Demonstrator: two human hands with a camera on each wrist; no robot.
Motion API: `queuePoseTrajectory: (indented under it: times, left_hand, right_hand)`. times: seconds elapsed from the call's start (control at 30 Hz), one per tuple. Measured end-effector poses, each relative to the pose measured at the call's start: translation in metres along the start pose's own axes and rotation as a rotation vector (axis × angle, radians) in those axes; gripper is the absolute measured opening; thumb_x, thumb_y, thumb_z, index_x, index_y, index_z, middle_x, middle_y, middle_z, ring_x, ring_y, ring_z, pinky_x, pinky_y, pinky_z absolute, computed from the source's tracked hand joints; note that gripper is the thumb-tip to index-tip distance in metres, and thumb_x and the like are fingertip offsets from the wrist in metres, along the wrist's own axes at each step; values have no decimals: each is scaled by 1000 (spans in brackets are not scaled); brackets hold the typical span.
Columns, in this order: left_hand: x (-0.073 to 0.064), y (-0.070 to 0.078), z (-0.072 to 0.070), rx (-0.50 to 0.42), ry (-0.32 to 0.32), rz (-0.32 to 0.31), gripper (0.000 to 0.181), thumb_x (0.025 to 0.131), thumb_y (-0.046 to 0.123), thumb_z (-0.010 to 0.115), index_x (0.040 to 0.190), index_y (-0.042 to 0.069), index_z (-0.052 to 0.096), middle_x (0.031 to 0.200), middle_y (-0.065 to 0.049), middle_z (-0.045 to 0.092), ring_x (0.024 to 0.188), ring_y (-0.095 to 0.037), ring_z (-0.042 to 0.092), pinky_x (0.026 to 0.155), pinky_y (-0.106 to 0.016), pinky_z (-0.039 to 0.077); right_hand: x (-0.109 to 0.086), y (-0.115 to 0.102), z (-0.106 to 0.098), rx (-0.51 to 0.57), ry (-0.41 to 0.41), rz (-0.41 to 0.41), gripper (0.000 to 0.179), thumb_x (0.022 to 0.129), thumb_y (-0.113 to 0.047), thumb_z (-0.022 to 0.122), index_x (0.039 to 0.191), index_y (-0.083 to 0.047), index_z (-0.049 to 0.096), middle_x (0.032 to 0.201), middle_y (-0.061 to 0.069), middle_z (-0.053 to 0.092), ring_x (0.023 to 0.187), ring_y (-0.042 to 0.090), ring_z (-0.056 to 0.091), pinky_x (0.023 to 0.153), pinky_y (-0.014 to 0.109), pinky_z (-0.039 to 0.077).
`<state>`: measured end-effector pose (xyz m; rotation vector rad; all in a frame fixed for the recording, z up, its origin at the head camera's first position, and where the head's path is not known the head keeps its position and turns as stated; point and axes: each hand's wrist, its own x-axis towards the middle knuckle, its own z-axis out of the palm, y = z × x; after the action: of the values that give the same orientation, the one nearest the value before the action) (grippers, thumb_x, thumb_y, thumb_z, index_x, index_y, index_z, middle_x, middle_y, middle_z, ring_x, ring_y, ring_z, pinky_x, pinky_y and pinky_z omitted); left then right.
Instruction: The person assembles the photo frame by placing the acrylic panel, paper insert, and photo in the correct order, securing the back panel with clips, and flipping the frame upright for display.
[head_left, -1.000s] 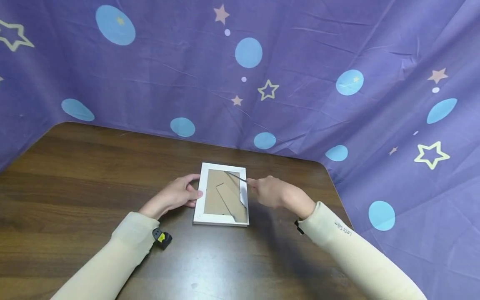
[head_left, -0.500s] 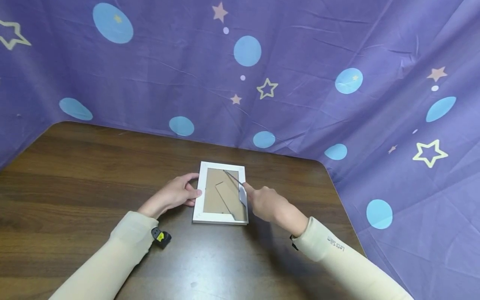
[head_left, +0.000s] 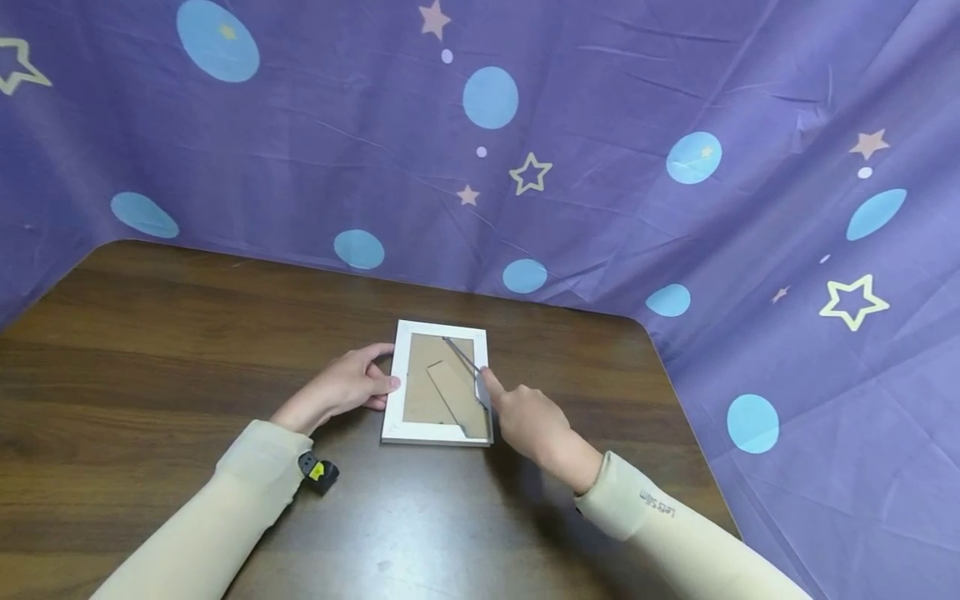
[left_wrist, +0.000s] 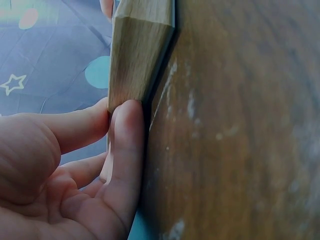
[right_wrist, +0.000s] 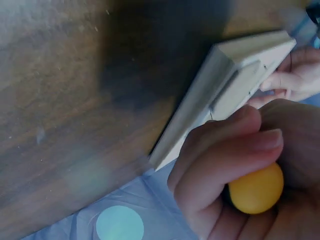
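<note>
A white picture frame (head_left: 399, 408) lies back side up on the table, its brown backing board (head_left: 423, 396) showing a stand flap outline. My left hand (head_left: 341, 385) grips the frame's left edge, thumb on top; in the left wrist view, fingers press its wood-grained side (left_wrist: 132, 60). In my right hand (head_left: 531, 421) is a screwdriver, its thin dark shaft (head_left: 462, 354) slanting over the backing with the tip near the board's top edge. The index finger stretches along the shaft. The right wrist view shows the rounded yellow handle end (right_wrist: 257, 190) within curled fingers.
The dark brown wooden table (head_left: 187, 350) extends around the frame. A purple curtain (head_left: 315, 125) with stars and blue dots hangs along its back and right edges. A black strap device (head_left: 318, 472) sits at the left wrist.
My right hand has shifted left and slightly down to the frame's right edge, its index finger now straightened along the screwdriver shaft. The left hand keeps its grip on the frame.
</note>
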<state>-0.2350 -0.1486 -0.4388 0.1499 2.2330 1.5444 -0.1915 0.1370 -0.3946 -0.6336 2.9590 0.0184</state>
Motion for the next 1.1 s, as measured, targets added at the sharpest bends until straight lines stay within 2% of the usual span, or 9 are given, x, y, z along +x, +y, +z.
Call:
queuePoseTrajectory:
  times: [0.13, 0.43, 0.6, 0.73, 0.83, 0.93, 1.03, 1.1]
  left_hand:
    - [0, 0, 0, 4, 1, -4, 75, 103, 7, 68, 164, -7, 27, 98, -17, 69, 76, -16, 70, 76, -30, 66]
    - [1, -1, 0, -7, 2, 6, 73, 103, 5, 68, 163, -7, 28, 98, -18, 68, 75, -15, 70, 75, -31, 66]
    - [1, -1, 0, 7, 9, 11, 73, 103, 6, 68, 163, -8, 28, 98, -18, 69, 75, -15, 71, 75, -31, 66]
    - [1, 1, -2, 11, 15, 13, 73, 103, 6, 68, 163, -7, 28, 98, -18, 69, 75, -15, 71, 75, -31, 66]
    - [0, 1, -3, 12, 20, 7, 73, 103, 7, 68, 163, -7, 29, 99, -18, 69, 75, -16, 71, 75, -31, 66]
    - [-1, 1, -2, 12, 18, 1, 72, 103, 7, 68, 163, -6, 29, 100, -18, 69, 76, -17, 71, 74, -30, 66]
    - [-2, 2, -1, 9, 16, -3, 71, 103, 7, 68, 163, -6, 31, 100, -18, 68, 76, -17, 70, 74, -30, 66]
    - [-2, 2, 0, 11, 14, -1, 71, 103, 7, 68, 162, -6, 31, 100, -18, 68, 76, -17, 70, 74, -30, 66]
  right_hand:
    - [-3, -2, 5, -56, 58, -9, 60, 100, 3, 57, 157, -13, 47, 58, 12, 56, 53, 31, 66, 37, 40, 52]
    - [-1, 2, 8, 25, 57, -9, 62, 98, 6, 55, 156, -14, 48, 58, 13, 55, 52, 31, 63, 37, 43, 51]
    - [-3, 2, 11, -2, 86, -27, 61, 98, 6, 56, 155, -12, 48, 55, 11, 53, 48, 28, 61, 36, 40, 49]
    - [-3, 0, 10, -13, 95, -27, 60, 99, 5, 56, 156, -11, 47, 56, 13, 55, 50, 30, 64, 38, 40, 51]
    - [-1, 1, 11, 16, 96, -51, 56, 101, 3, 57, 155, -10, 48, 57, 14, 57, 51, 31, 65, 38, 41, 51]
    - [1, 6, 12, 84, 74, -69, 50, 106, -4, 58, 155, -9, 48, 56, 10, 53, 47, 26, 59, 39, 39, 49]
    - [2, 14, 7, 156, 27, -47, 46, 111, -15, 56, 157, -13, 50, 57, 8, 50, 48, 22, 52, 44, 38, 47]
    - [2, 22, 2, 172, 17, -31, 45, 112, -20, 54, 156, -18, 52, 61, 10, 56, 52, 24, 56, 49, 42, 50]
